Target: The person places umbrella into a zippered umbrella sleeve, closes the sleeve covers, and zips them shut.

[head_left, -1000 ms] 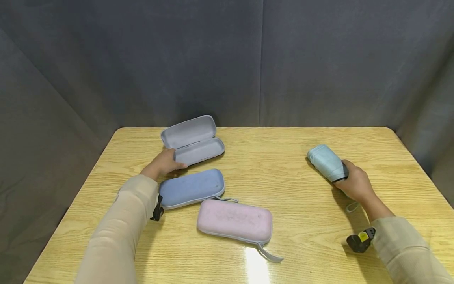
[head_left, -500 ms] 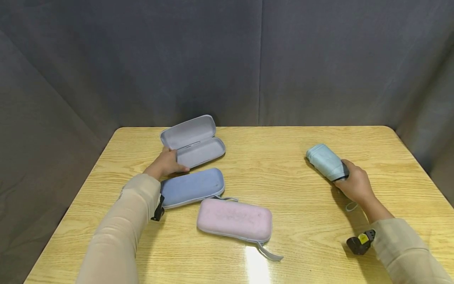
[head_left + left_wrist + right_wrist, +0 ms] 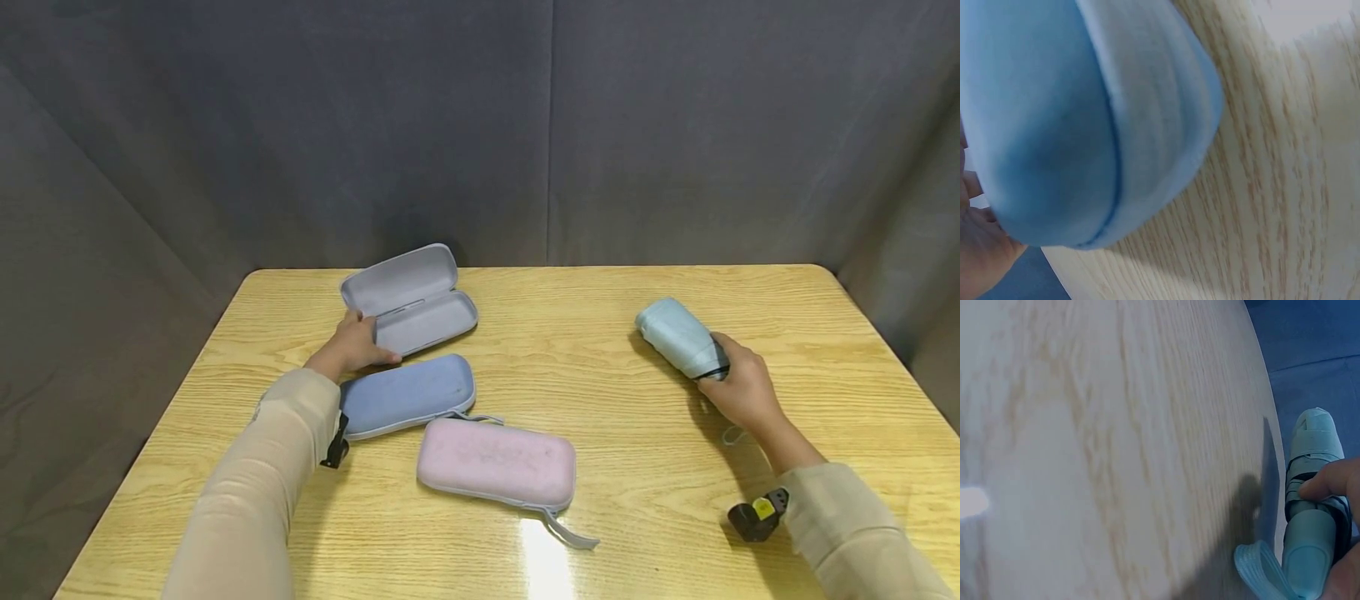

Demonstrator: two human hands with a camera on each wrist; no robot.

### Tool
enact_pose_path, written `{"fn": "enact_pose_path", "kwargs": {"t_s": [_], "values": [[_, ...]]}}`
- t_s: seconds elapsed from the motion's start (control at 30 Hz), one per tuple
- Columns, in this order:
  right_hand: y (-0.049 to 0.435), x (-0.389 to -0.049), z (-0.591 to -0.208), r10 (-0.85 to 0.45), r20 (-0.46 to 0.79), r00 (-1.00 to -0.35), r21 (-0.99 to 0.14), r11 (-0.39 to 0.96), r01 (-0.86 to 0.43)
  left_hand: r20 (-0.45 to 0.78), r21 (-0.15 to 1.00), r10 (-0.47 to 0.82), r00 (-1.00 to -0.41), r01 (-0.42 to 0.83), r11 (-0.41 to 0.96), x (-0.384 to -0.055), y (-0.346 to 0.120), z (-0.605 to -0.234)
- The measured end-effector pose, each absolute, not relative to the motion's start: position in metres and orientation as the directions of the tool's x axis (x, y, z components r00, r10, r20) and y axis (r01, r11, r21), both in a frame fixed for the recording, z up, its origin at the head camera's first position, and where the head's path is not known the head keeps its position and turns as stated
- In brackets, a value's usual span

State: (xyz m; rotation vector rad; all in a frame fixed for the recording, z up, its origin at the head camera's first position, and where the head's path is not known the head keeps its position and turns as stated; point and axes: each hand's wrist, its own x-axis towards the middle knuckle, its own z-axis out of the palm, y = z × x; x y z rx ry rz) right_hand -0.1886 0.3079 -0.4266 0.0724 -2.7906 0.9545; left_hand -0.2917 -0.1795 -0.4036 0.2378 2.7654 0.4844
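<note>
At the table's back left an open grey hard case lies with its lid tilted back. My left hand grips its left end, thumb along the front edge. In front of it is a closed blue zip case, partly under my left wrist; it looms large in the left wrist view. A closed pink zip case lies nearer me. On the right, my right hand holds a folded pale teal umbrella by its handle end. The umbrella's handle and loop strap show in the right wrist view.
All the cases lie on a light wood-grain table. A dark grey curtain rises behind the table's back edge. The pink case's grey pull strap trails toward the front.
My left hand and the grey case have shifted slightly right. My right hand has carried the umbrella a little left and away from me.
</note>
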Motion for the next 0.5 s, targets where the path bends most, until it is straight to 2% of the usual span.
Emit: {"fn": "enact_pose_path", "kwargs": {"t_s": [0.33, 0.5], "values": [[0.295, -0.188, -0.425, 0.003, 0.219, -0.976, -0.611, 0.780, -0.135, -0.333, 0.379, 0.260, -0.906, 0.124, 0.917, -0.290, -0.180, -0.402], [0.287, -0.188, -0.428, -0.007, 0.220, -0.975, -0.620, 0.771, -0.146, -0.322, 0.354, 0.271, -0.907, 0.150, 0.923, -0.290, -0.173, -0.402]]}}
